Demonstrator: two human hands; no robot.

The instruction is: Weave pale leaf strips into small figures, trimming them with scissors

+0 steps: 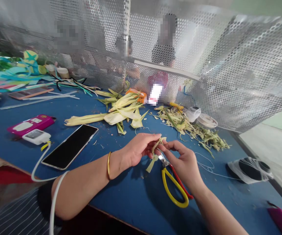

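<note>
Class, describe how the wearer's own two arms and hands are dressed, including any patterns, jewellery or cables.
The left hand is gloveless, with a smooth gold-coloured bangle at the wrist and a dark, white-striped sleeve near the elbow, where a white cable crosses. The right hand is gloveless too; no sleeve or jewellery shows there.

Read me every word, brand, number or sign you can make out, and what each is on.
No text is legible.
Magenta case at left: marks too small to read.
White device: display too blurred to read.
Bright screen by the mesh: pixelated, unreadable.
Magenta object at lower right: markings too blurred to read.
</note>
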